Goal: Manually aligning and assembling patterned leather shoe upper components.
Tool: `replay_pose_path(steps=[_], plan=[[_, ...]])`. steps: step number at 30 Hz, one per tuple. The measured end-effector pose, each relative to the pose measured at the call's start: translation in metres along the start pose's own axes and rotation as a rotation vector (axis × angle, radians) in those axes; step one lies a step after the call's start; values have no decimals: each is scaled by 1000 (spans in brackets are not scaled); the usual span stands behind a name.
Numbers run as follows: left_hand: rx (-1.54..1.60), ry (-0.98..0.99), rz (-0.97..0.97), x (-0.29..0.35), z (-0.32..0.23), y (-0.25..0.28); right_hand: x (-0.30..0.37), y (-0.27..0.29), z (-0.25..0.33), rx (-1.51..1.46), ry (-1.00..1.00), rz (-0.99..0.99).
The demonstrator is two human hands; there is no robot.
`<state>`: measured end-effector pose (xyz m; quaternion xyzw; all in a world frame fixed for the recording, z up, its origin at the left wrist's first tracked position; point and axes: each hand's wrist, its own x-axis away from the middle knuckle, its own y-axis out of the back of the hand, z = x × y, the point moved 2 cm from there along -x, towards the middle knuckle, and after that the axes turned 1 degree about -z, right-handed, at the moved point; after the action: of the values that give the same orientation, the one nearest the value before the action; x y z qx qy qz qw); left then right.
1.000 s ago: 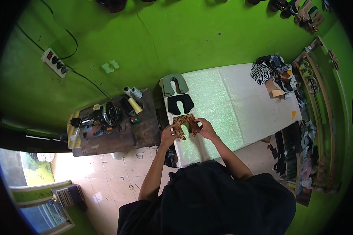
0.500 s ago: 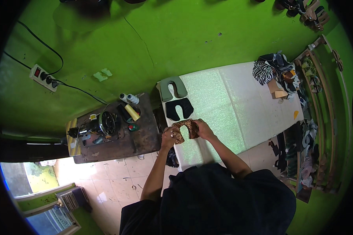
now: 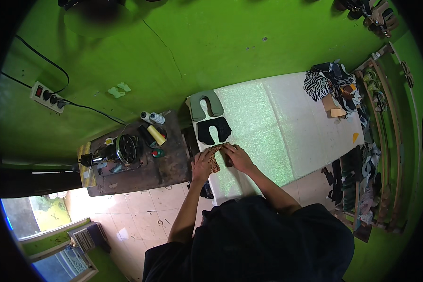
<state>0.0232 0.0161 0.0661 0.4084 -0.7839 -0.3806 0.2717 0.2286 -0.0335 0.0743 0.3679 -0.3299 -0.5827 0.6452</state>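
Brown leopard-spotted U-shaped piece [image 3: 214, 165] between both hands, near left end of the pale-covered desk [image 3: 279, 120].
Left hand [image 3: 201, 165] on its left side, right hand [image 3: 239, 158] at its upper right; both touch it, so neither is nearer; piece lies directly under and between the fingers, which are bent and close together; whether they pinch it or only press, cannot tell, thumbs being unclear; arch faces away from the person, toward the black U-shaped piece [image 3: 215, 121] just beyond, with the green U-shaped stack [image 3: 197, 111] farther on; both legs point back toward the person; its axis of symmetry runs roughly away from the body; which dimension is longer, cannot tell, hands covering both sides.
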Motion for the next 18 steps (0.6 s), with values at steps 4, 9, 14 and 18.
replay_pose_path(steps=[4, 9, 14, 18], plan=[[-246, -51, 136, 0, -5, 3, 0, -13, -7, 177, 15, 47], [-348, -4, 207, 0, -19, 3, 5, -25, -19, 256, 9, 6], [-429, 13, 221, -6, -10, -8, -2, -18, -7, 246, 6, 28], [-480, 36, 258, -15, -21, -8, -9, -13, -8, 308, -26, 152]])
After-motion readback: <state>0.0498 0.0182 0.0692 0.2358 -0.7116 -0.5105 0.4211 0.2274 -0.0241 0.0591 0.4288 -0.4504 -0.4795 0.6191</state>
